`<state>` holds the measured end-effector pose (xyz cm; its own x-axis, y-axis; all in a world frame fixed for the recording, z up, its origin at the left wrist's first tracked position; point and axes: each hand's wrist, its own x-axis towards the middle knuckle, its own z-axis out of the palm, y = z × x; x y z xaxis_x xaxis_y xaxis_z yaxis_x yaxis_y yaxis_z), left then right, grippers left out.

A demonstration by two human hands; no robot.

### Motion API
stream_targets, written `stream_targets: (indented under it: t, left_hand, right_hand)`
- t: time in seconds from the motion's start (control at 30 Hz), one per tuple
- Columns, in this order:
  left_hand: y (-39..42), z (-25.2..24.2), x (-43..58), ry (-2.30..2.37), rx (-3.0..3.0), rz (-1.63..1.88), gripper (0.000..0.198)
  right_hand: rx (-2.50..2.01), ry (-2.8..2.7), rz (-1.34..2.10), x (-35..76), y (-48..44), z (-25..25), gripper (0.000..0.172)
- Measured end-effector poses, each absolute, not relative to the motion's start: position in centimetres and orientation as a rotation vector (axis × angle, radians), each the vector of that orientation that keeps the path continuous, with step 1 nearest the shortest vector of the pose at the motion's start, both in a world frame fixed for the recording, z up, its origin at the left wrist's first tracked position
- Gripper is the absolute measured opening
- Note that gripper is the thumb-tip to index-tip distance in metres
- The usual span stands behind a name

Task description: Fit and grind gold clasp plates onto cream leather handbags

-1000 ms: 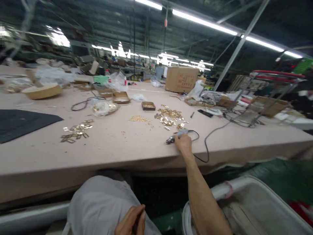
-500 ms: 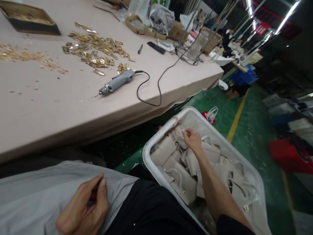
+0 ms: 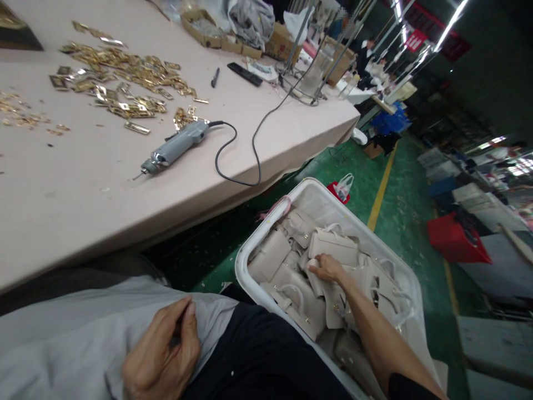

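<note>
My right hand (image 3: 327, 268) reaches into a white plastic bin (image 3: 244, 253), its fingers closed on the edge of a beige handbag (image 3: 315, 279). More beige handbags (image 3: 270, 255) with handles and small gold fittings lie piled around it. Over my lap, on the grey cloth (image 3: 83, 328), rests my left hand (image 3: 164, 347). Its thumb and forefinger tips come together; whatever may be inside the curled fingers is hidden. On the table lies a grey electric screwdriver (image 3: 177, 145), apart from both hands.
Gold metal plates (image 3: 129, 83) and smaller gold pieces (image 3: 20, 111) are spread over the cloth-covered table (image 3: 83, 222). A black cord (image 3: 255, 150) runs from the screwdriver. Beyond the bin, a red bag (image 3: 341, 189) sits on the green floor (image 3: 358, 194).
My right hand has moved back from the bin's far end and lower onto a handbag nearer the middle. My left hand keeps its pose. The view has swung right.
</note>
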<state>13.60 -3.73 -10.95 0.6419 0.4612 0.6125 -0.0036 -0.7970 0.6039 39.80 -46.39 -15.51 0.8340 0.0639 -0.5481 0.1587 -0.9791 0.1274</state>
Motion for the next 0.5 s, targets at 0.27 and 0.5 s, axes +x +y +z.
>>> stream_targets:
  t: [0.27,0.5]
  left_hand:
    - [-3.6,-9.2,13.8,0.150,2.196,0.987,0.020]
    - [-3.2,-7.9,14.0,0.233,2.235,1.010,0.013]
  right_hand:
    - [2.912,0.271,-0.701,35.4,-41.8,-14.2,0.051]
    - [2.987,-0.160,-0.112,35.0,-44.3,-7.1,0.054]
